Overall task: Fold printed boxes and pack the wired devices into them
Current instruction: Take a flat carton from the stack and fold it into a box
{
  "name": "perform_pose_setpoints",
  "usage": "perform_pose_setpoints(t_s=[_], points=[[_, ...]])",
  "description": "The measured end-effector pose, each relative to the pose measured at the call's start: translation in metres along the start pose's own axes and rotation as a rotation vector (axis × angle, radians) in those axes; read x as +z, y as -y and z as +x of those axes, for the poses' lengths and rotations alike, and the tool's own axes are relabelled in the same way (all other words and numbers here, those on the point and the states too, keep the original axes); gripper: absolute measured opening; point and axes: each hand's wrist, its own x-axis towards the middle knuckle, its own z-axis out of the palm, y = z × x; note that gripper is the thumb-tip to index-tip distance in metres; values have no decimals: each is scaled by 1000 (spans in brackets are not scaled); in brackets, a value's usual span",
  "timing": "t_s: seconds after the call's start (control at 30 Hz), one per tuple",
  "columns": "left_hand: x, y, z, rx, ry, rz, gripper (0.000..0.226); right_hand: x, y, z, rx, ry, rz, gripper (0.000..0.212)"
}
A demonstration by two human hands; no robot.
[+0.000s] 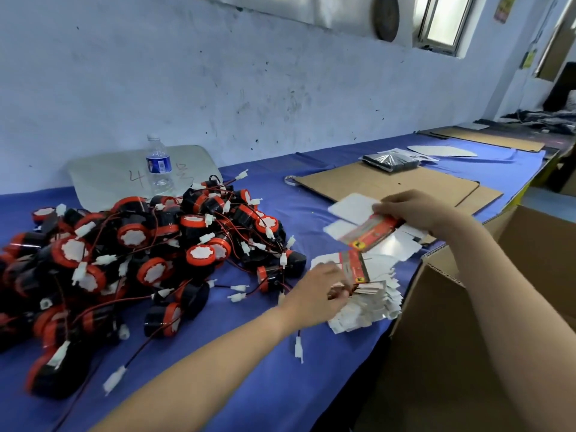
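The right hand [414, 210] is reaching out over the blue cloth [280, 385] and holding a flat printed box [371, 232] by its far end, fingers curling over the top edge. The thumb is hiding beneath the box. The print is showing red and grey with a small yellow mark, but motion blur is making the lettering unreadable. The box is hanging just above some white sheets [352, 204], which it is partly covering.

The left hand [318, 288] is resting at the near edge of a stack [367, 294] of flat boxes, fingers bending in toward it. The fingertips are blurring into the cards, so I cannot tell whether they are pinching one or only touching. One printed blank [355, 266] is tilting up from the top of the stack, right beside those fingers.

The devices [124, 251], black with orange rims and red wires ending in white plugs, are lying in a tangled heap at the left, well apart from the box. The heap is running off the left edge, and the lower ones are lying buried under the rest. A water bottle [159, 163] is standing behind it, in front of a pale board [109, 176] bearing a handwritten 4.

A brown carton [498, 307] is filling the lower right; the right forearm is crossing in front of it and its inside is out of view. A cardboard sheet [383, 182] is lying beyond the hands.
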Motion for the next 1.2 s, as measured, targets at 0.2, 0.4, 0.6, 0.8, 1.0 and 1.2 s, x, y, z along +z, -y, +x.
perform_pose_setpoints(t_s=[0.2,0.4,0.6,0.8,1.0,1.2], points=[[-14,-39,-47,-340,-326,-1411,60,92,14,-49,-107,-175,453,13],[-25,-14,-110,-523,-598,-1292,53,194,50,-111,-168,-110,675,45],[-38,10,-162,-455,-739,-823,57,226,72,-132,-285,119,853,54],[-55,25,-183,-472,-583,-493,81,234,77,-125,-181,172,1012,44],[-51,29,-186,-373,-405,-573,85,243,84,-123,-206,150,994,45],[-53,34,-190,-442,-439,-569,81,255,81,-118,-248,109,887,43]])
